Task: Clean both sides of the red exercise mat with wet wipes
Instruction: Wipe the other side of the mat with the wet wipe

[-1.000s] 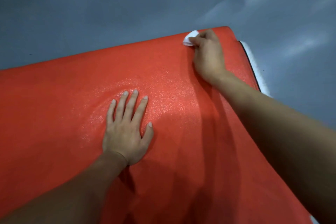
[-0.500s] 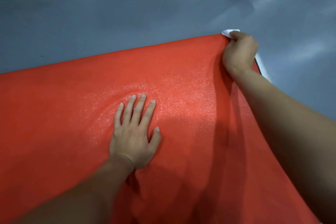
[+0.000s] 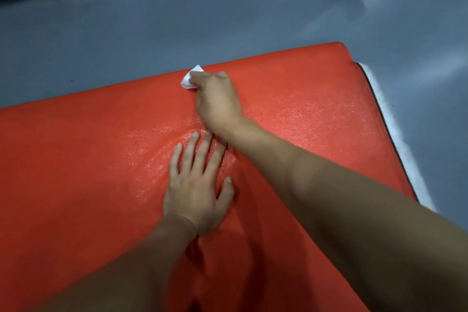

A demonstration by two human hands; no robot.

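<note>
The red exercise mat [image 3: 76, 159] fills most of the view, lying flat with its far edge running up to the right. My right hand [image 3: 217, 99] is closed on a white wet wipe [image 3: 190, 80] and presses it on the mat close to the far edge. A corner of the wipe sticks out past my fingers. My left hand [image 3: 197, 185] lies flat on the mat with fingers spread, just below my right wrist. The mat's surface glistens around both hands.
A grey floor [image 3: 177, 20] surrounds the mat on the far and right sides. A white fluffy strip [image 3: 395, 134] shows along the mat's right edge, under a dark border. A dark band crosses the top left corner.
My right hand has swept the wipe leftwards from the mat's far right corner along the far edge. My left hand has stayed flat on the mat.
</note>
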